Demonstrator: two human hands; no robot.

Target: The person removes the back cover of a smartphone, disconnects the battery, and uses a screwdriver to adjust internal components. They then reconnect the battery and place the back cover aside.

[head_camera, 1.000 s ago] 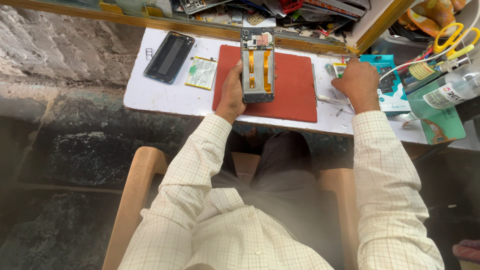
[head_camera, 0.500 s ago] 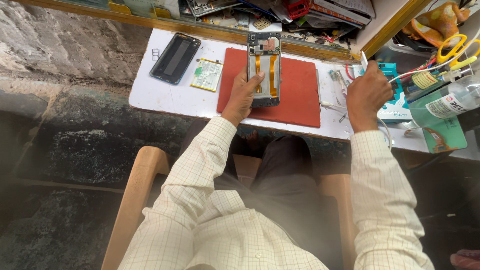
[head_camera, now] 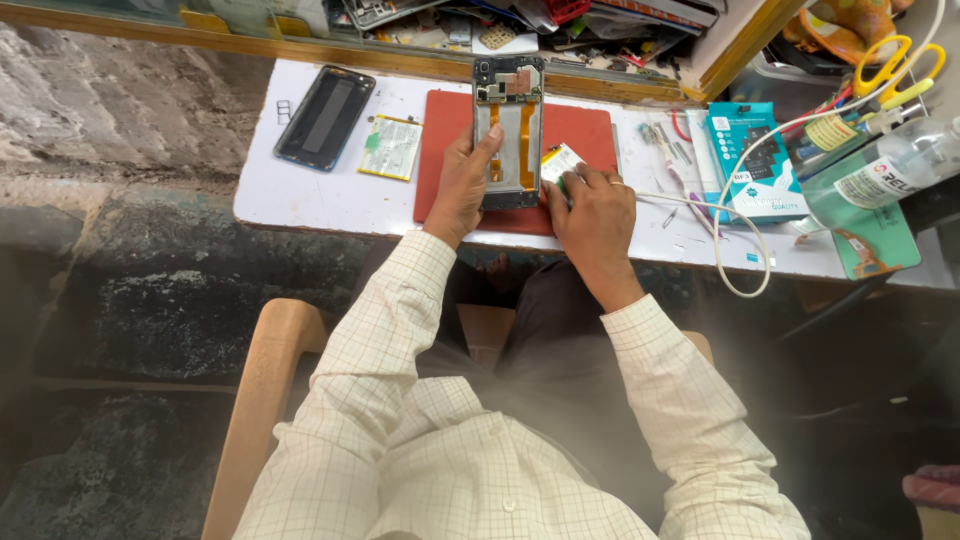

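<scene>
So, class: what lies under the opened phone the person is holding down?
The opened phone rests on a red mat on the white table. The left hand covers its lower left edge.

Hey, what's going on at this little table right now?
A person in a checked shirt sits at a white table working on an opened phone that lies on a red mat. The left hand steadies the phone with its thumb on the exposed inside. The right hand rests beside it, pressing a small yellow and green piece at the mat's edge. A dark back cover and a flat battery lie off to the left.
</scene>
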